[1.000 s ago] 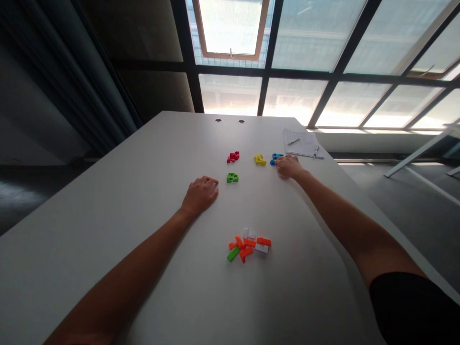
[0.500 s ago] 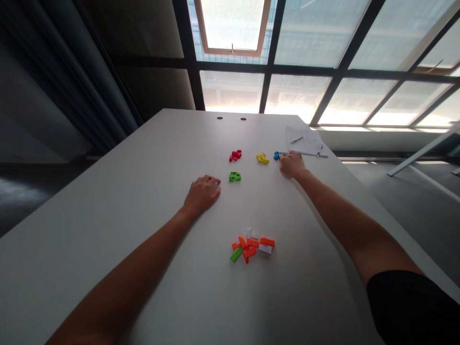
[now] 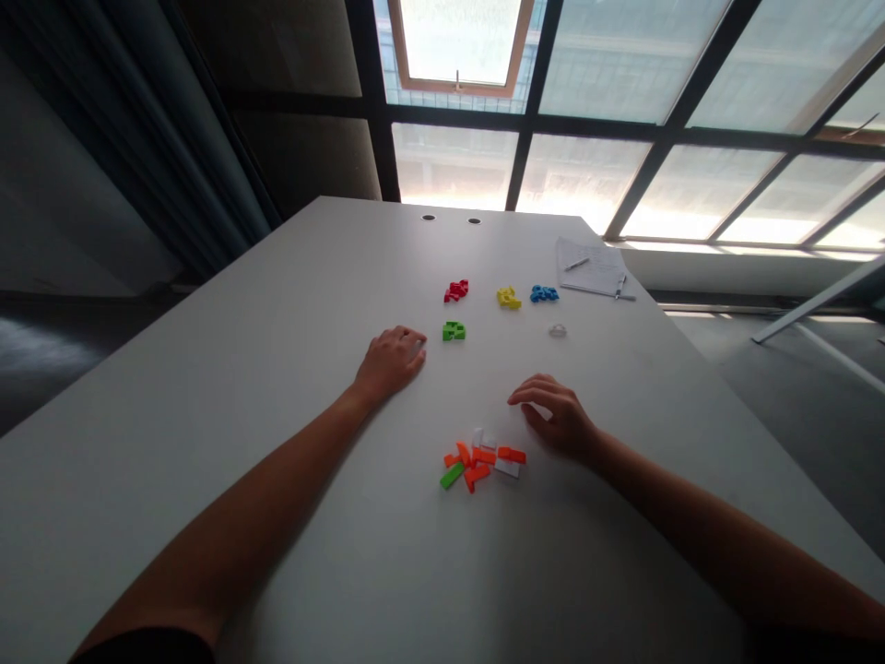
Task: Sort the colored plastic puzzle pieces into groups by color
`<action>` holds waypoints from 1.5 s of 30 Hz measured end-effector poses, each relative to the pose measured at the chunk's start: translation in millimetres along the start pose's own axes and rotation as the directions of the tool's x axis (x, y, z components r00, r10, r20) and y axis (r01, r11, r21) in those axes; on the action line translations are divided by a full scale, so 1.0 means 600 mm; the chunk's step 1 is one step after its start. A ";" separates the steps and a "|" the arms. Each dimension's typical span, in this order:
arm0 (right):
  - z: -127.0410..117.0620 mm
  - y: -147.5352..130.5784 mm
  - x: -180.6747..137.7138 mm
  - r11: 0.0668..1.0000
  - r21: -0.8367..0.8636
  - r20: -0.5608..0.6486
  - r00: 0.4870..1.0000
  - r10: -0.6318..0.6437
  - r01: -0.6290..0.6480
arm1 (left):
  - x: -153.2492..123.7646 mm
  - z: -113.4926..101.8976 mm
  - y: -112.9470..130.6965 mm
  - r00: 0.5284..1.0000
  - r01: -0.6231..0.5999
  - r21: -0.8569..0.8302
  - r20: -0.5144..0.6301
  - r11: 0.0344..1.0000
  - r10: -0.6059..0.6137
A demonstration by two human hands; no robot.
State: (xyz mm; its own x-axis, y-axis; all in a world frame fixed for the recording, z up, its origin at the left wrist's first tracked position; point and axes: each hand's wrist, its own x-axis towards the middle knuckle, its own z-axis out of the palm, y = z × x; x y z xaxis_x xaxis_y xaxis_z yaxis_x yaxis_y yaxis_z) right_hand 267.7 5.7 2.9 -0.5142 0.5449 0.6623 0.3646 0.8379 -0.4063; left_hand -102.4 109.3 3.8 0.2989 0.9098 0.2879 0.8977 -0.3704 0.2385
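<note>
My left hand (image 3: 388, 361) rests palm down on the white table (image 3: 207, 443), fingers loosely curled, just left of a green block cluster (image 3: 454, 330). My right hand (image 3: 557, 417) hovers low with curved fingers apart and nothing in it, right beside a loose pile of orange, white and green blocks (image 3: 481, 461). Farther off lie a red cluster (image 3: 455, 291), a yellow cluster (image 3: 508, 297) and a blue cluster (image 3: 544, 293). A small white piece (image 3: 557, 329) sits alone below the blue one.
Papers with a pen (image 3: 593, 268) lie at the table's far right corner. Two cable holes (image 3: 451, 219) mark the far edge. Large windows stand behind the table, a dark curtain at left.
My right hand pulled back from beside the blue cluster to the near block pile, and a small white piece now shows where it was. My left hand stayed put.
</note>
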 end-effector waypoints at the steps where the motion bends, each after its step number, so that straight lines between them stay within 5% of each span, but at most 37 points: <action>1: 0.002 -0.018 0.006 0.998 0.047 0.032 0.998 -0.047 0.045 | 0.000 -0.001 0.000 1.000 -0.001 -0.001 0.003 1.000 0.001; 5: 0.010 -0.063 0.028 0.973 0.140 0.205 0.956 -0.212 0.185 | 0.000 -0.003 0.000 1.000 -0.008 -0.006 0.012 1.000 0.008; 9: 0.014 -0.056 0.030 0.974 0.034 0.290 0.930 -0.226 0.226 | 0.001 -0.004 -0.001 1.000 -0.006 0.001 0.018 1.000 0.006; 16: -0.029 0.065 0.006 0.951 -0.308 0.182 0.980 0.077 -0.017 | 0.002 -0.001 -0.007 1.000 -0.016 -0.005 0.018 1.000 0.016; 25: -0.092 0.184 -0.001 0.808 -0.488 -0.003 0.926 0.377 -0.330 | 0.003 0.001 -0.007 1.000 -0.015 -0.008 0.013 1.000 0.015; 34: -0.094 0.212 -0.005 0.749 -0.523 -0.041 0.890 0.454 -0.406 | 0.003 0.000 -0.005 1.000 -0.004 0.016 0.013 1.000 0.004; 45: -0.089 0.180 -0.001 0.660 -0.630 -0.043 0.867 0.497 -0.409 | 0.004 -0.004 -0.006 1.000 -0.015 0.020 0.021 1.000 0.014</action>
State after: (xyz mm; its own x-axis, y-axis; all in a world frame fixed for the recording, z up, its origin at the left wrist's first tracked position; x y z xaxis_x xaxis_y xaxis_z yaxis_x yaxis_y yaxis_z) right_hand 348.8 94.4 -8.0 -0.2316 0.8871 0.3994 0.9400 0.3098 -0.1429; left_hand -105.6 112.2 5.7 0.3186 0.9082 0.2715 0.8994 -0.3801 0.2160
